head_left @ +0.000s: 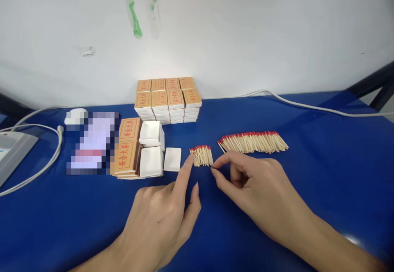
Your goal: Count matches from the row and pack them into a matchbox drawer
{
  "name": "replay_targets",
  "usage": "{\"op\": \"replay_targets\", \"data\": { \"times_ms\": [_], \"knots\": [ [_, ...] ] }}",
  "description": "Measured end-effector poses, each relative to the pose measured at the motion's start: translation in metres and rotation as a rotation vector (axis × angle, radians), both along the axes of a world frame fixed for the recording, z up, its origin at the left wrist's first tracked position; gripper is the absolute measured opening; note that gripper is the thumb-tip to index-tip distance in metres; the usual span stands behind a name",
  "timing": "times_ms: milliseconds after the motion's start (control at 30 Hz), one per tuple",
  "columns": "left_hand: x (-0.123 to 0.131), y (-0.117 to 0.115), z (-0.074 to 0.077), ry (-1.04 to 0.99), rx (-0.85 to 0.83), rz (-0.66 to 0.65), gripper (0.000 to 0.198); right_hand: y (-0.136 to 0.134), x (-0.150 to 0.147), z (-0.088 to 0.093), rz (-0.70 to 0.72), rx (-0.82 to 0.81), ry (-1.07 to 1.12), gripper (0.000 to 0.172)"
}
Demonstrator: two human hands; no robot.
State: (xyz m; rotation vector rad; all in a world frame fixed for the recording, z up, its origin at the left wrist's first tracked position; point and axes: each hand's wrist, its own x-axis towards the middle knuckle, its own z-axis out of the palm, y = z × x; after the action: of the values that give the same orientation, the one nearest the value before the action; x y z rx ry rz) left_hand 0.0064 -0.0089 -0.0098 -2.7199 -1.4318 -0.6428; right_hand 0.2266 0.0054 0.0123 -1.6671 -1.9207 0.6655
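A small bunch of red-tipped matches [201, 155] lies on the blue table [323, 173]. My left hand [163, 218] rests on the table, its index finger stretched out to the bunch's left edge. My right hand [252, 181] reaches in from the right, its thumb and index fingertip touching the bunch's right lower end, other fingers curled. A longer row of matches [254, 141] lies just behind my right hand. White inner trays [152, 153] and a flat white tray piece [172, 159] sit left of the bunch, beside flat orange box sleeves [127, 150].
A block of stacked orange matchboxes [168, 99] stands against the white wall. A blurred card [90, 144], a white round object [75, 116], a grey device [12, 150] and white cables [308, 107] lie along the left and back of the table.
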Motion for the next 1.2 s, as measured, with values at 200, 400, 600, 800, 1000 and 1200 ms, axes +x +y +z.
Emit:
{"op": "replay_targets", "data": {
  "times_ms": [200, 400, 600, 800, 1000, 1200],
  "knots": [
    [0.001, 0.002, 0.000, 0.018, 0.002, -0.016, 0.055, -0.003, -0.004, -0.008, -0.016, 0.057, -0.005, 0.008],
    [0.002, 0.002, -0.001, 0.034, -0.007, -0.003, 0.056, -0.004, -0.005, -0.008, -0.028, 0.074, 0.017, 0.007],
    [0.003, 0.003, -0.001, 0.021, -0.006, 0.001, 0.054, -0.002, -0.008, -0.010, -0.020, 0.060, 0.036, 0.008],
    [0.003, 0.002, -0.001, 0.047, -0.006, 0.001, 0.054, -0.002, -0.010, -0.009, -0.014, 0.041, 0.055, 0.008],
    [0.002, 0.002, 0.001, 0.088, -0.019, 0.001, 0.051, -0.001, -0.015, -0.007, 0.004, -0.005, 0.096, 0.009],
    [0.002, 0.004, 0.000, 0.108, -0.021, 0.003, 0.053, -0.001, -0.015, -0.004, 0.027, -0.054, 0.146, 0.010]
  ]
}}
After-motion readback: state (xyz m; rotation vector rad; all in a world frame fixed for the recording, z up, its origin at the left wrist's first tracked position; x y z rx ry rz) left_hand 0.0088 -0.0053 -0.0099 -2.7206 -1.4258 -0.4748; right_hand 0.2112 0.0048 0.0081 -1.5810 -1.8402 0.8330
